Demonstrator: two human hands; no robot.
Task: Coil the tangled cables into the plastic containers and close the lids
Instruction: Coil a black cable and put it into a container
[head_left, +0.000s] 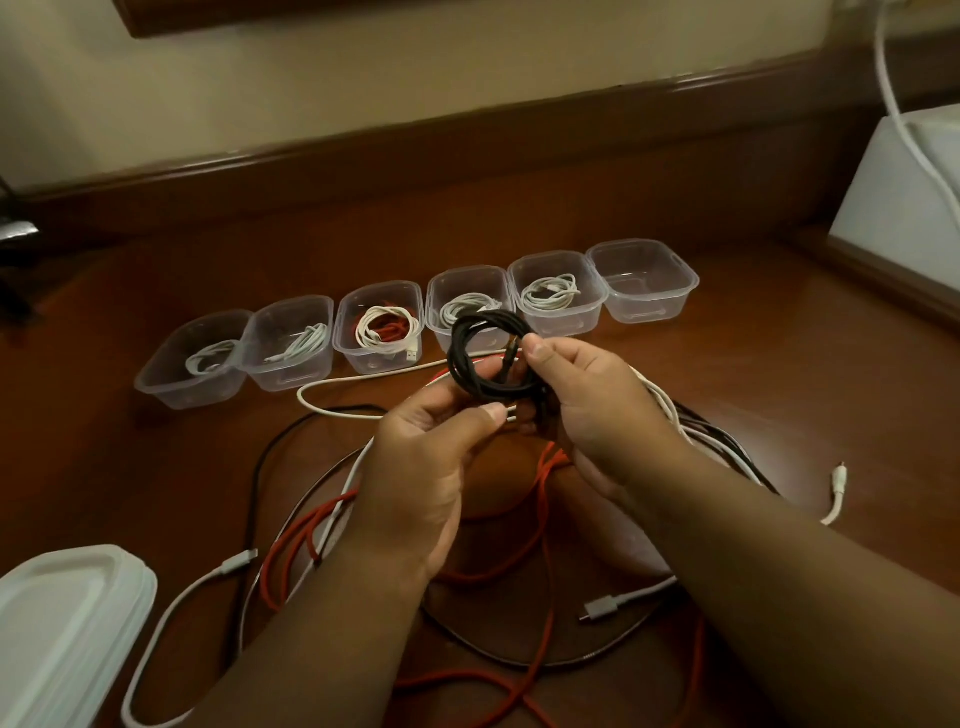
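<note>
Lying nearest, at the bottom of the frame, the loose cables sprawl over the surface beside the stacked lids at lower left. Above them, mid-frame, the left hand pinches the lower side of the black coil, while the right hand pinches its plug end at the top. That coil looks light, limp and springy, likely to unwind if released, so gripping across all loops seems wise. Farther back, the empty container waits at the row's right end.
</note>
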